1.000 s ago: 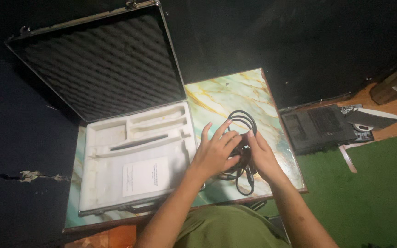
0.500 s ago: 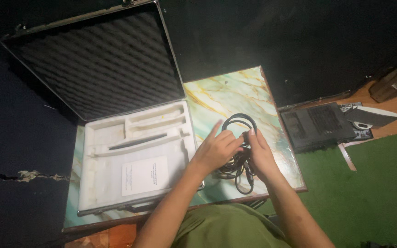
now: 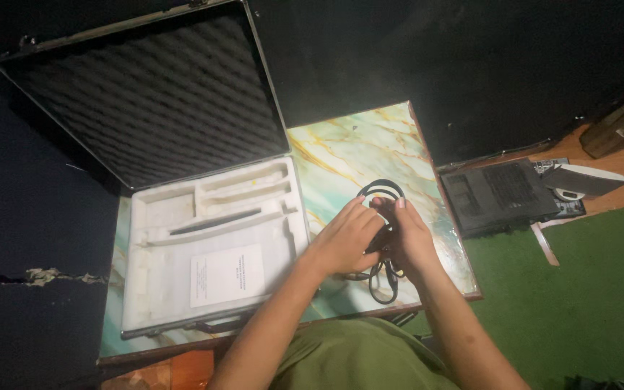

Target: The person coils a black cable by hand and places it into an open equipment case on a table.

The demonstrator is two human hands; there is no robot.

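A coiled black cable lies on the marbled green tabletop, just right of an open metal case. My left hand and my right hand both rest on the cable's bundle, fingers curled around it, with a loop showing above the fingertips and loose ends hanging below. The case's white foam tray holds a thin dark rod in one slot and a white paper sheet in the large compartment.
The case lid, lined with dark ridged foam, stands open at the back left. A black flat device and a white object lie on the floor at right. Green carpet covers the floor at lower right.
The hands have drawn closer together over the cable bundle, and the coil's loop looks smaller and tighter. The case has not moved.
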